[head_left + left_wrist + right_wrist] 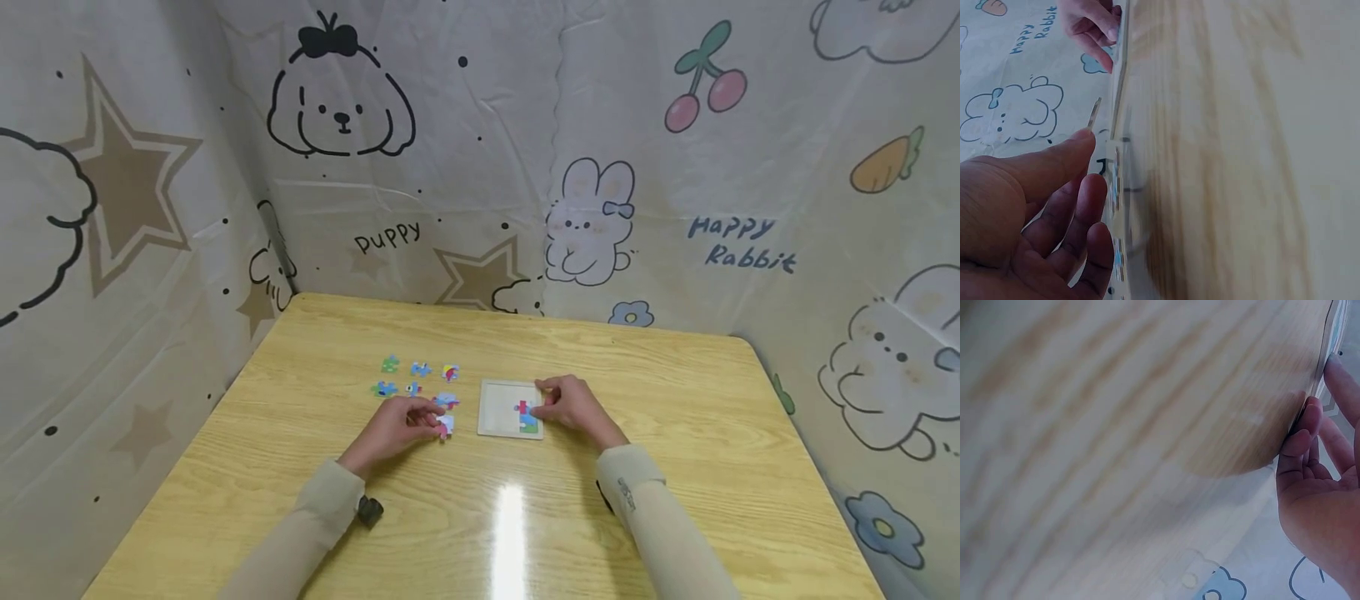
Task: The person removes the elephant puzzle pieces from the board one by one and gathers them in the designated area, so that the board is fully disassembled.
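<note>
My left hand [397,429] pinches a pink and pale-blue jigsaw piece [446,425] between thumb and fingertips, just left of the puzzle tray. In the left wrist view this piece [1094,114] stands edge-on above the thumb tip, raised over the table. The square pale tray [495,410] holds a few joined pieces [528,418], red, blue and green, along its lower right. At the tray's right edge my right hand [573,408] grips the frame, one finger by the upper corner and the thumb beside the joined pieces. Curled fingers [1300,440] meet that edge in the right wrist view.
Loose jigsaw pieces lie left of the tray in rough rows, among them a green one [390,364], a blue one [385,389] and a yellow-red one [450,372]. The wooden table [675,467] ends at a printed cloth backdrop [480,167].
</note>
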Demonstrator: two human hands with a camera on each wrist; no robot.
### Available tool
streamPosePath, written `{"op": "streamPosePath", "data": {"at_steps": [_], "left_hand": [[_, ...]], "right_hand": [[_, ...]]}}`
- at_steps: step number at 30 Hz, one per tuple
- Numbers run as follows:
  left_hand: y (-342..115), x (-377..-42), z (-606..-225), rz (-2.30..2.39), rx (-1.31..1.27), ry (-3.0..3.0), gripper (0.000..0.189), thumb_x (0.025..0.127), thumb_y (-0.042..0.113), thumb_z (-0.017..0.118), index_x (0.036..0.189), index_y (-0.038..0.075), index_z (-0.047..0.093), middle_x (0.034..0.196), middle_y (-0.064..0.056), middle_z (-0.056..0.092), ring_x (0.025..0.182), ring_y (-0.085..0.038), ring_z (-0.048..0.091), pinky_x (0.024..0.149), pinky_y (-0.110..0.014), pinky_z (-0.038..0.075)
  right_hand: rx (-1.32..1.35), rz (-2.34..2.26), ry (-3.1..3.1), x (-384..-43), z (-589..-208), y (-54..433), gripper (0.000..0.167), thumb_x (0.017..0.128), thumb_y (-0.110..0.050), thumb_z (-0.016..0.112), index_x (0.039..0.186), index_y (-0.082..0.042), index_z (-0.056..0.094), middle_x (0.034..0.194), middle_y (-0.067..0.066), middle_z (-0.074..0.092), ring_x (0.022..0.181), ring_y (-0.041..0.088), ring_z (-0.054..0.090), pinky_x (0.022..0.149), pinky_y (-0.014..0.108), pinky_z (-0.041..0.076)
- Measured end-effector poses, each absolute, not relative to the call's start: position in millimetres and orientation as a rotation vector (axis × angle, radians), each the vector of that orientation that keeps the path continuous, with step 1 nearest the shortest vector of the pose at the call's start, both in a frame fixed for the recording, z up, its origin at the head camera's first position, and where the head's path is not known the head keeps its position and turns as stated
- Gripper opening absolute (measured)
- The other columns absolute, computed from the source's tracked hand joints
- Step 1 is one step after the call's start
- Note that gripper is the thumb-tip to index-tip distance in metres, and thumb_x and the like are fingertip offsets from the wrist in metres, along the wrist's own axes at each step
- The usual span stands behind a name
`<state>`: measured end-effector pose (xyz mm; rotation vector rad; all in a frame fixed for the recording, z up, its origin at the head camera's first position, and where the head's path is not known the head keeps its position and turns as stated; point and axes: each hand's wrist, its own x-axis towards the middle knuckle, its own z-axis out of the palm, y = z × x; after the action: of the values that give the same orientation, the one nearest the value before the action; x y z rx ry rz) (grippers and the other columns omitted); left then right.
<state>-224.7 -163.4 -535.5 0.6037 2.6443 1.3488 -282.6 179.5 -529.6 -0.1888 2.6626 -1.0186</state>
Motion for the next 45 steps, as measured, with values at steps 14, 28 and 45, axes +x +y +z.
{"op": "streamPosePath", "data": {"at_steps": [14,28,45], "left_hand": [[-165.9,-229.1,-537.2,1.268,0.578,2.659,0.021,0.09,0.006,0.08,0.11,0.003,0.077,0.088,-0.001,0.072,0.079,-0.009,0.061,0.07,-0.021,0.052],[-162.0,-228.2,-537.6,1.139,0.571,2.703,0.022,0.088,0.002,0.081,0.109,0.004,0.078,0.087,0.002,0.072,0.081,-0.007,0.062,0.073,-0.021,0.053],[-161.8,-227.7,-540.1,1.142,0.596,2.71,0.02,0.088,0.0,0.08,0.107,0.002,0.078,0.086,0.001,0.071,0.079,-0.008,0.061,0.073,-0.02,0.053]], "right_hand": [[-0.216,-1.023,2.67,-284.4,-526.9,179.8,0.06,0.089,-0.018,0.084,0.142,-0.005,0.061,0.086,0.006,0.064,0.078,0.017,0.054,0.066,0.026,0.043],[-0.209,-1.036,2.661,-285.5,-530.2,180.0,0.059,0.089,-0.019,0.084,0.142,-0.006,0.062,0.085,0.005,0.063,0.077,0.017,0.053,0.064,0.026,0.041],[-0.207,-1.027,2.675,-283.1,-532.2,180.2,0.059,0.088,-0.022,0.085,0.142,-0.008,0.063,0.083,0.004,0.063,0.076,0.016,0.053,0.063,0.024,0.04]]}}
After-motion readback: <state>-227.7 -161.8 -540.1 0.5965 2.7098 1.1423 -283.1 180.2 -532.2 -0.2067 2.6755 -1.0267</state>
